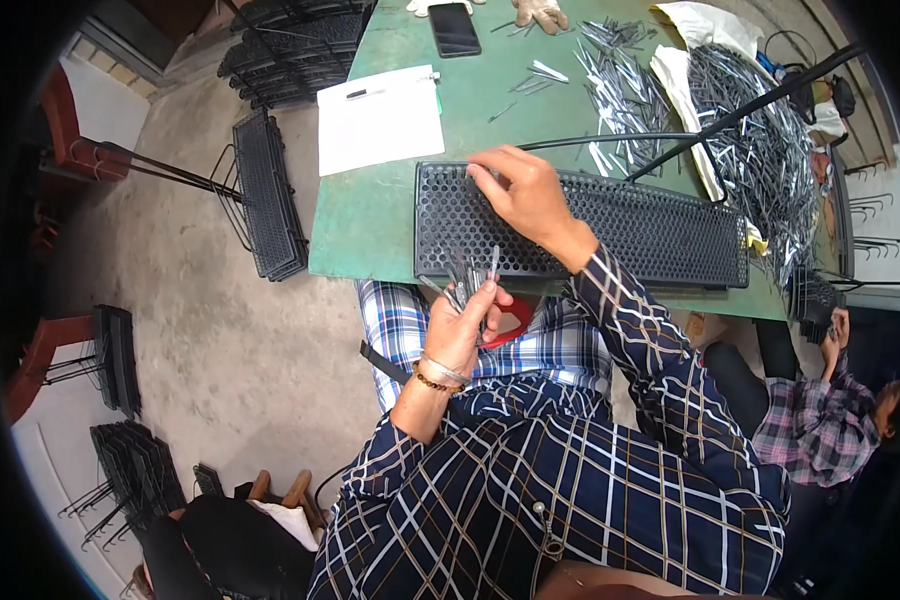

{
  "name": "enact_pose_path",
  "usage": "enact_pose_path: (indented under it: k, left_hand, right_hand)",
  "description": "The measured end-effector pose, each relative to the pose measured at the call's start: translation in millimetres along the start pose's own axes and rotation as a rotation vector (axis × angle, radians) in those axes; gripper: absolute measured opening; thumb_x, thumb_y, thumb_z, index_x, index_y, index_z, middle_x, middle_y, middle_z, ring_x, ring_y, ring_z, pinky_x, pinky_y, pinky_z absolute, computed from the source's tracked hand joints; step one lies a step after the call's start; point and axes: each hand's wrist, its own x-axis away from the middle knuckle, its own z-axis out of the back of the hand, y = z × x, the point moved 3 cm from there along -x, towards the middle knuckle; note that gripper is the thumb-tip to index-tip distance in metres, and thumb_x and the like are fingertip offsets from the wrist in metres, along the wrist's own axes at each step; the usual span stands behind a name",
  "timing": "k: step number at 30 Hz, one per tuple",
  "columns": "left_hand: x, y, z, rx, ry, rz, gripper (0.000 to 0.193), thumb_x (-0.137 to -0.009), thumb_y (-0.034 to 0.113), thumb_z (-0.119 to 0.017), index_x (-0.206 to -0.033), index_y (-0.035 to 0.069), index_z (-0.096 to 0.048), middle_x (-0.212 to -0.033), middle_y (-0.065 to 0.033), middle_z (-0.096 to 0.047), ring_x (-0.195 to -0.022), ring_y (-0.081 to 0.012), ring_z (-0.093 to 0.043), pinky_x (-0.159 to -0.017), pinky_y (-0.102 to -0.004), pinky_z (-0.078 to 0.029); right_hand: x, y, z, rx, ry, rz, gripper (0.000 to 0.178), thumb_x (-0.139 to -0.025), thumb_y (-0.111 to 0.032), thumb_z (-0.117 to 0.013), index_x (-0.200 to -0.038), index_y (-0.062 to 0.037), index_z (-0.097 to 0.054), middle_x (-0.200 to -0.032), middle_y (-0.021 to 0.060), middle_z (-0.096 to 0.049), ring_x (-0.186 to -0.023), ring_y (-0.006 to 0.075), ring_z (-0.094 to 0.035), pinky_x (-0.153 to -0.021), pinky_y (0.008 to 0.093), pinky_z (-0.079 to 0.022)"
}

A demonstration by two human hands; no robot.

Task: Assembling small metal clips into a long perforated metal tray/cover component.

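A long black perforated metal rack (660,225) with round holes lies across the near edge of the green table. My left hand (460,325) is closed round a bunch of thin grey strips (467,275), held just in front of the rack's near left corner. One strip sticks up between thumb and forefinger. My right hand (530,195) is over the rack's left end, thumb and forefinger close together at its far rim. Whatever those fingertips pinch is too small to make out. A red curved thing (513,325) shows behind my left hand, above my lap.
Loose grey strips (620,85) are strewn over the green table (370,225), beside an open sack (685,95) heaped with more. White paper (380,125) with a pen, a phone (455,30) and gloves (540,14) lie farther back. Black racks (268,200) stand leftward; a co-worker (810,430) sits at right.
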Motion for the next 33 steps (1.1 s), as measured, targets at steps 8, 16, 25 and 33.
enact_pose_path:
  k: [8, 16, 25, 33]
  left_hand:
    - [-7, 7, 1, 0.047, 0.075, -0.139, 0.018, -0.093, 0.017, -0.053, -0.102, 0.002, -0.054, -0.081, -0.0070, -0.061, -0.055, -0.0059, -0.048, -0.044, -0.0194, -0.037]
    - [-1, 1, -7, -0.062, -0.033, 0.020, 0.027, -0.095, 0.019, -0.050, -0.112, -0.001, -0.053, -0.083, -0.0079, -0.062, -0.057, -0.0057, -0.047, -0.046, -0.0185, -0.037]
    - [1, -3, 5, -0.124, -0.054, 0.099, 0.023, -0.094, 0.018, -0.052, -0.106, -0.001, -0.057, -0.075, -0.0052, -0.060, -0.056, -0.0080, -0.049, -0.045, -0.0201, -0.039]
    - [0, -3, 2, -0.150, -0.061, 0.094, 0.022, -0.093, 0.018, -0.054, -0.104, -0.001, -0.057, -0.072, -0.0041, -0.059, -0.055, -0.0083, -0.051, -0.044, -0.0197, -0.039]
  right_hand:
    - [38, -15, 16, -0.619, -0.439, -0.518, 0.021, -0.084, -0.018, -0.066, -0.090, 0.0011, -0.068, -0.076, 0.0040, -0.066, -0.068, 0.0078, -0.058, -0.058, 0.0236, -0.046]
    - [-3, -1, 22, -0.249, 0.086, -0.179, 0.015, -0.085, -0.010, -0.063, -0.094, 0.0008, -0.066, -0.080, 0.0056, -0.065, -0.065, 0.0082, -0.056, -0.057, 0.0220, -0.044]
    - [-3, 10, -2, -0.011, 0.108, 0.086, 0.012, -0.081, -0.009, -0.065, -0.090, -0.0021, -0.066, -0.080, 0.0102, -0.064, -0.065, 0.0230, -0.060, -0.057, 0.0305, -0.046]
    - [5, 11, -8, 0.113, 0.014, 0.064, 0.015, -0.082, -0.012, -0.065, -0.093, -0.0018, -0.067, -0.085, 0.0113, -0.064, -0.067, 0.0240, -0.061, -0.061, 0.0302, -0.049]
